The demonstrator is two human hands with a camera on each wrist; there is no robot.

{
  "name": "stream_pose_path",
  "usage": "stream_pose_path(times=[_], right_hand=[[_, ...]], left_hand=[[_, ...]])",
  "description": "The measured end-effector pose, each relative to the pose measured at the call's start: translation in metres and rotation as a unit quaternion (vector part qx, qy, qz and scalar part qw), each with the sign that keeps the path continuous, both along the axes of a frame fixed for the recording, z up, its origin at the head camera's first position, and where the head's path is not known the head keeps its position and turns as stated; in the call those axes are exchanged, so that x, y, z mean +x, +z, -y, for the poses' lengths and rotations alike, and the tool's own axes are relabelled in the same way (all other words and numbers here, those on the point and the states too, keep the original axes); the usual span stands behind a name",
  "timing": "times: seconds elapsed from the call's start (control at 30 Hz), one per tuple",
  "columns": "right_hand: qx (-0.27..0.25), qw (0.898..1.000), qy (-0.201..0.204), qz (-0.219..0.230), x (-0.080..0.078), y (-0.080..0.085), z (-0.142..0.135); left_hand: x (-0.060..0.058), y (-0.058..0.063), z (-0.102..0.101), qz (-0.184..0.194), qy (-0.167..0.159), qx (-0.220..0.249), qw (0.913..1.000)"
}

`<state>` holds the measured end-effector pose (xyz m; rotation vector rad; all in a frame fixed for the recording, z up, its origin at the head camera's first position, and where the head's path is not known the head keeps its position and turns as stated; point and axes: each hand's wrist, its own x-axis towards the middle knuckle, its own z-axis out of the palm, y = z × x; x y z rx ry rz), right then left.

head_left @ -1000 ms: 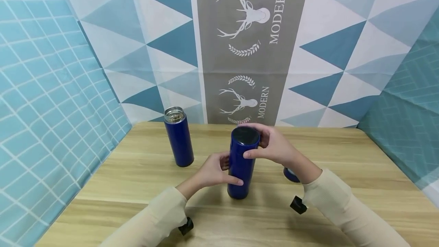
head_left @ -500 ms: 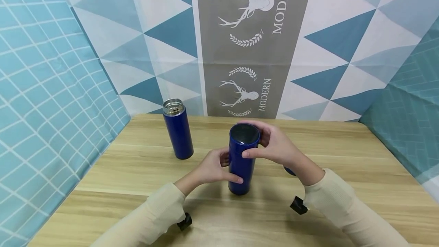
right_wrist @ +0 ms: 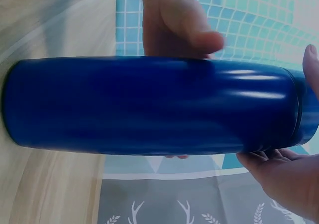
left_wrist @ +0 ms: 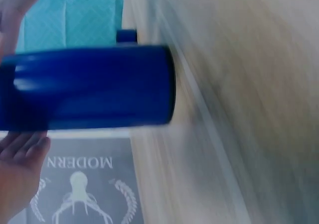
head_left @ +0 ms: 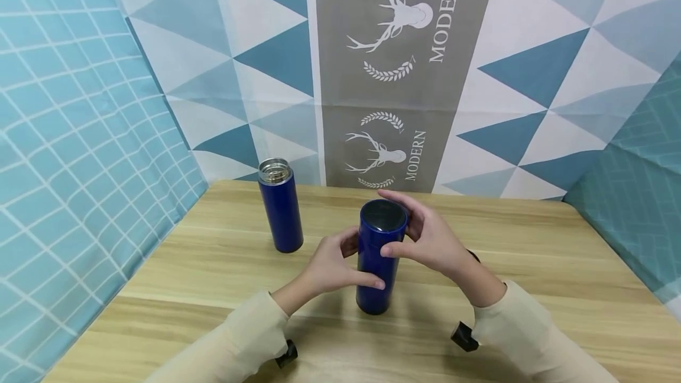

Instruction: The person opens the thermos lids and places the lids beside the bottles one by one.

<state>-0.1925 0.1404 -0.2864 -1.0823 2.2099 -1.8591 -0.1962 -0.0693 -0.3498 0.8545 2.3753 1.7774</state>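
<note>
A dark blue thermos flask point(head_left: 375, 276) with a black-topped lid point(head_left: 383, 216) stands upright in the middle of the table. My left hand point(head_left: 332, 265) holds its body from the left, thumb across the near side and fingers behind. Around the lid at the top, my right hand point(head_left: 428, 238) grips from the right. A seam between lid and body shows in the right wrist view, near the right hand's fingers point(right_wrist: 279, 171). Whether the flask's base touches the table or hovers just above, I cannot tell.
To the left at the back stands a second blue thermos point(head_left: 282, 211), lidless, its steel mouth showing. A small blue piece point(left_wrist: 126, 36) lies beyond the flask, mostly hidden by my right wrist in the head view. Patterned cloth point(head_left: 393, 75) hangs behind the wooden table point(head_left: 213, 288).
The head view has shifted slightly. Both hands keep their hold on the flask in nearly the same place. The small blue piece at right is now almost covered by my right wrist.
</note>
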Motion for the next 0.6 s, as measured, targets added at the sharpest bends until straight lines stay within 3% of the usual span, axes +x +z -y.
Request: stream_pose_path(times=[0.27,0.6], right_hand=[[0.015,0.998,-0.055,-0.024,0.01,0.0,0.003],[0.015,0.993,-0.119,-0.015,0.016,0.004,0.015]], left_hand=[[0.008,0.001,-0.009,-0.059,0.02,0.013,0.998],[0.008,-0.007,-0.01,-0.049,0.023,0.016,0.9984]])
